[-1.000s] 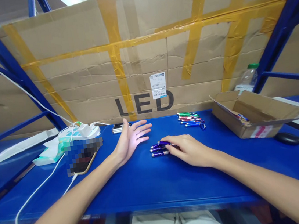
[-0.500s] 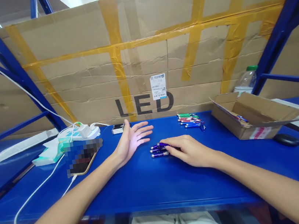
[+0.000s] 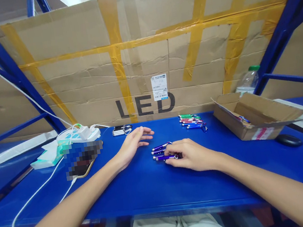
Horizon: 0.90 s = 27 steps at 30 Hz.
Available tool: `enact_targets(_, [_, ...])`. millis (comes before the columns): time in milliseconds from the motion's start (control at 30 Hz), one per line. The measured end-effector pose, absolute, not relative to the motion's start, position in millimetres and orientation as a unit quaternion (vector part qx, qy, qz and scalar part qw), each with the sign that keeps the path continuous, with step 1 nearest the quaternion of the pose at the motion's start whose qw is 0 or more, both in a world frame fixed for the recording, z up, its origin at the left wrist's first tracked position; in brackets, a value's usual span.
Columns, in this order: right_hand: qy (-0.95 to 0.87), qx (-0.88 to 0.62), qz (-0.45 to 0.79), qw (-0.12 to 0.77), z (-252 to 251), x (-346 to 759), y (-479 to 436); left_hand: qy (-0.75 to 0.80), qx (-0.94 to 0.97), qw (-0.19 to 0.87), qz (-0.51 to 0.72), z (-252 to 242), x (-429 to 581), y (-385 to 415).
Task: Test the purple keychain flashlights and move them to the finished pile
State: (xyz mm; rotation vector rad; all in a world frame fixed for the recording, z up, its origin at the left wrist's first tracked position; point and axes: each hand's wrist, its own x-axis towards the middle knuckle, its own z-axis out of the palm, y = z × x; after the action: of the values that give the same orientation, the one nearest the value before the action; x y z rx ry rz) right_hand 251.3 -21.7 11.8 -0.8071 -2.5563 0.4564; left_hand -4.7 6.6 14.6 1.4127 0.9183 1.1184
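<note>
Several slim purple metal keychain flashlights (image 3: 160,158) lie side by side on the blue tabletop. My right hand (image 3: 192,154) reaches over their ring ends, thumb and fingers closed on the nearest one; the fingers hide part of the group. To the left, my left hand (image 3: 130,146) hovers over the table with fingers stretched out and nothing in it. Behind that hand lie black and silver keychain flashlights (image 3: 119,132). At the back right, green, red and blue keychain flashlights (image 3: 194,126) form a row.
An opened cardboard box (image 3: 256,117) stands at the right, with a black mouse (image 3: 289,140) in front and a green-capped bottle (image 3: 249,79) behind. On the left are a phone (image 3: 86,162), a tissue pack (image 3: 45,158), a power strip (image 3: 77,135) and white cables. A large cardboard sheet (image 3: 144,62) closes the back.
The far purple flashlight now lies free of my right hand, whose fingers have shifted to the nearest one. My left hand has turned palm down, its thumb closer to the fingers.
</note>
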Motion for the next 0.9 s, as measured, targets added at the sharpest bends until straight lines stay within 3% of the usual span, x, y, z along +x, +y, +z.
enact_targets(333, [-0.941,-0.233,0.163,0.184,14.3,252.9,-19.2,0.409,0.582,0.507,0.487,11.0,-5.8,10.3])
enact_targets(600, [-0.928,-0.268,0.142,0.216,10.1,253.4,-18.6,0.419,0.553,0.498,0.520,15.3,-5.6,10.8])
enact_targets(900, [-0.931,-0.279,0.140,0.188,6.7,253.5,-17.2,0.422,0.524,0.512,0.534,17.9,-6.0,11.1])
